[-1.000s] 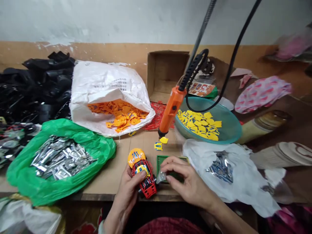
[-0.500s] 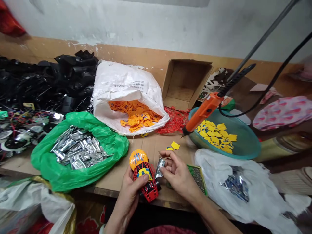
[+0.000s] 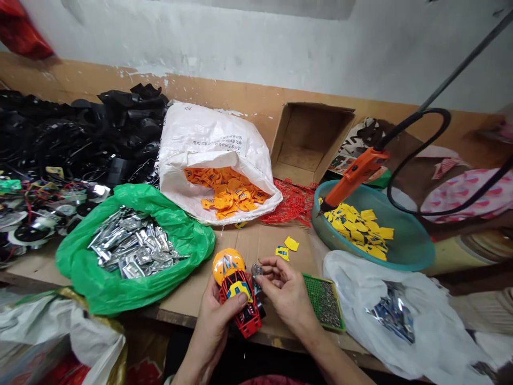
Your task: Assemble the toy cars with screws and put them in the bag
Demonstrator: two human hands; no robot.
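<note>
1. The toy car [image 3: 235, 282] was at the table's [image 3: 180, 307] front edge, its rounded orange-yellow end, marked in blue, pointing away from me; red framework, a black interior and a yellow-and-blue panel [image 3: 238, 289] made up the rest.
2. My left thumb covered part of that panel; the underside was hidden, and I couldn't tell whether the car touched the table.
3. My left hand [image 3: 216, 315] gripped the car from its left side, thumb on top, other fingers mostly out of sight.
4. My right hand [image 3: 289, 294] reached in from the right, fingertips pinching a small silvery piece [image 3: 257, 270] just beside the car; its shape was hard to make out.
5. Both forearms ran off the bottom edge.
6. A green tray [image 3: 320, 299] of small metal bits sat near my right wrist, partly behind it.
</note>
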